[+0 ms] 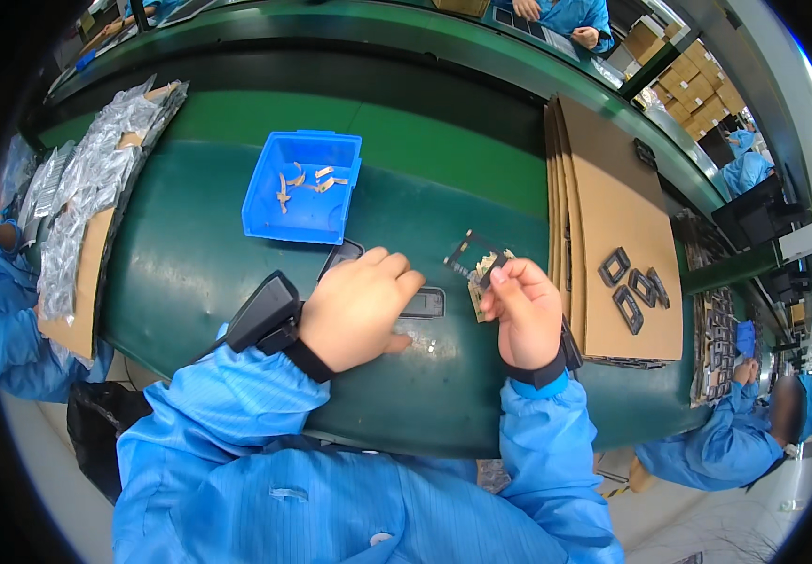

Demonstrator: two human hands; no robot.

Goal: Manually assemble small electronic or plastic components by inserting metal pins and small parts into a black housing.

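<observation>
My right hand pinches a thin clear plastic piece with dark edges between thumb and fingers, above the table. Small cream-coloured strips show just under it; whether they are held or lie on the table I cannot tell. My left hand, back upward and fingers bent, is low over the table with thumb apart from the index finger; no held thing shows. Beside its fingers lies a dark rectangular frame. Another dark frame is partly hidden behind that hand.
A blue bin with several tan strips stands ahead. Stacked cardboard sheets at the right carry several black frames. Bagged parts on cardboard lie left. Co-workers in blue sit at both sides and across.
</observation>
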